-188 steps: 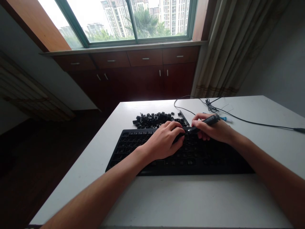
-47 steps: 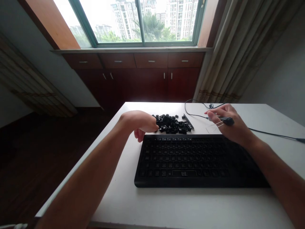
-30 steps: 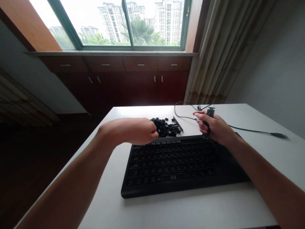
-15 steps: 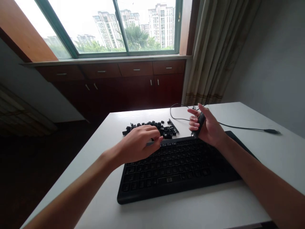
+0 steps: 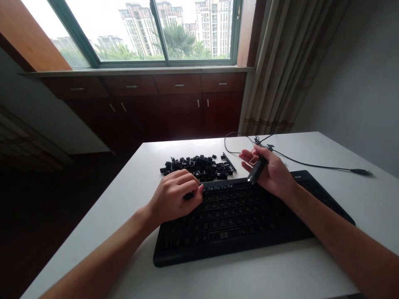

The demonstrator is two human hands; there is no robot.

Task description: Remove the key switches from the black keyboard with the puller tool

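Observation:
My left hand [image 5: 176,193] is closed in a pinch over the upper left of a black keyboard [image 5: 224,245]. A dark bit shows between its fingers, too hidden to name. My right hand [image 5: 274,172] grips a black keycap puller [image 5: 258,169] above the keyboard's upper edge, its end angled down to the left; a thin wire loop shows by the fingers. The keyboard's main area shows rows of square sockets without caps. Just behind it lies a heap of loose black keycaps [image 5: 205,166], with a long dark strip [image 5: 229,162] at its right end.
The white table [image 5: 131,257] carries everything. A black cable [image 5: 314,165] runs behind my right hand to a plug [image 5: 361,171] at the right, with a coiled part near the back edge. Beyond the table stand a dark red cabinet [image 5: 181,116] under a window and a curtain [image 5: 277,70].
My left hand has moved slightly left and down, off the heap's front. The right hand has opened its fingers somewhat and turned the puller, which now shows more of its length.

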